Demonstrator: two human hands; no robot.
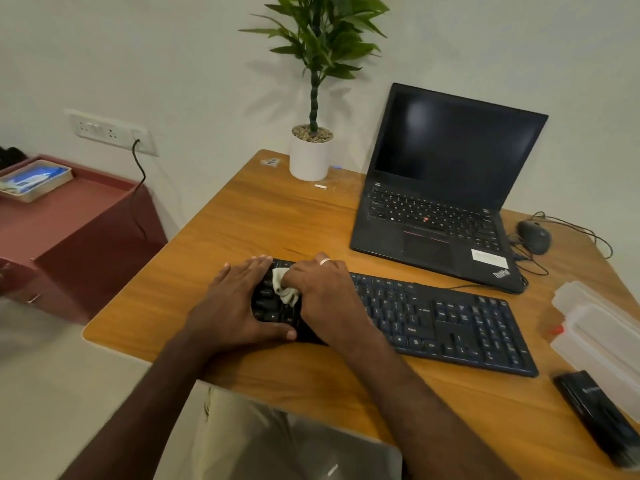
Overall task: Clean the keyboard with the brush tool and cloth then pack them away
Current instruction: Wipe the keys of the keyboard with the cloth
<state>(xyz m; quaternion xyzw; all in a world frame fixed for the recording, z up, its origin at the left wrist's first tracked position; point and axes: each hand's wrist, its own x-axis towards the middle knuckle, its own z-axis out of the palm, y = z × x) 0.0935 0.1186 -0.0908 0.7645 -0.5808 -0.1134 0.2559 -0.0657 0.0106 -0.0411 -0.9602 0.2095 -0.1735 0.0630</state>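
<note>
Both forearms reach in from the bottom of the view over the near edge of the counter (242,216) and meet at the left end of the keyboard (433,317). That keyboard lies slantwise across the middle of the counter, in front of an open laptop (443,188) with a dark screen. The left hand (235,303) rests flat over the keyboard's left edge, fingers straight and spread, thumb along the front rim, holding nothing but seemingly bracing the board. The right hand (322,292) has its fingers curled round a bunched white cloth (285,285), pressed onto the keys just beside the left hand.

Risks, judged from this layout: only the left end is steadied, so a hard wipe toward the right could pivot the keyboard and push its far end against the clear plastic case (595,327) at the right edge of the counter, or toward the dark flat box (602,417) near the front corner. The bunched cloth may snag a keycap if dragged sideways under too much pressure. The keyboard's cable (464,287) runs under the laptop's front edge, so any shift could tug it. No brush tool can be made out; it may be in one of the cases.
</note>
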